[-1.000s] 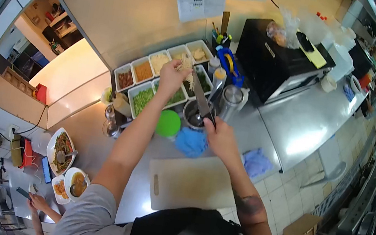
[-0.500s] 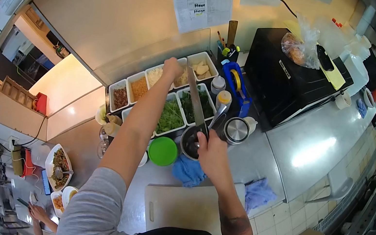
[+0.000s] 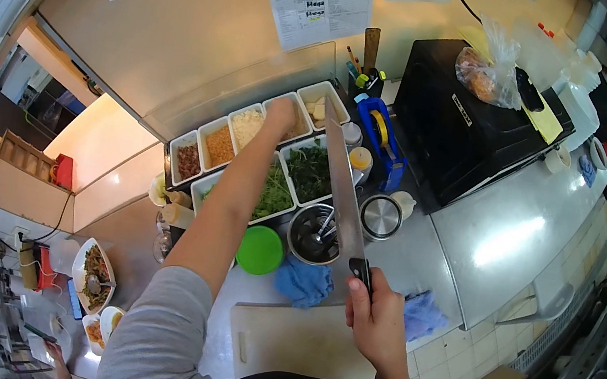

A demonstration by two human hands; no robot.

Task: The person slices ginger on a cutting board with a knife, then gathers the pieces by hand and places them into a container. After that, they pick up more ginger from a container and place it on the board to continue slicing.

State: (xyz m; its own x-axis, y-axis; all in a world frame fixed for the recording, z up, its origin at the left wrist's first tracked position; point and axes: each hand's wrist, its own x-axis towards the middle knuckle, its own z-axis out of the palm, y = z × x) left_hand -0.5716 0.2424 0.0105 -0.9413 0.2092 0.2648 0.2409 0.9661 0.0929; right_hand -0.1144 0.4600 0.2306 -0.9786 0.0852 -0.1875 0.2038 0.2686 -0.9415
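Note:
My right hand (image 3: 378, 316) is closed round the black handle of a large kitchen knife (image 3: 347, 196). Its long blade slants up and left, over the table and past the corner of the tub of pale chunks (image 3: 320, 107). At the back row, my left hand (image 3: 281, 116) reaches down into a white tub (image 3: 300, 115) of beige food. Its fingers are hidden from view. Beside that hand are a tub of pale shreds (image 3: 247, 127) and, in front, a tub of dark chopped greens (image 3: 308, 172). Lighter greens (image 3: 275, 194) lie partly behind my left forearm.
A white cutting board (image 3: 303, 344) lies in front of me. Beyond it sit a blue cloth (image 3: 303, 282), a green lid (image 3: 260, 250) and a steel bowl (image 3: 302, 246) with utensils. A black oven-like box (image 3: 441, 124) stands right. Another person's hand (image 3: 54, 348) shows lower left.
My right hand has moved down and to the right with the knife, away from the steel bowl. My left hand stays at the back row of tubs, with only a slight shift.

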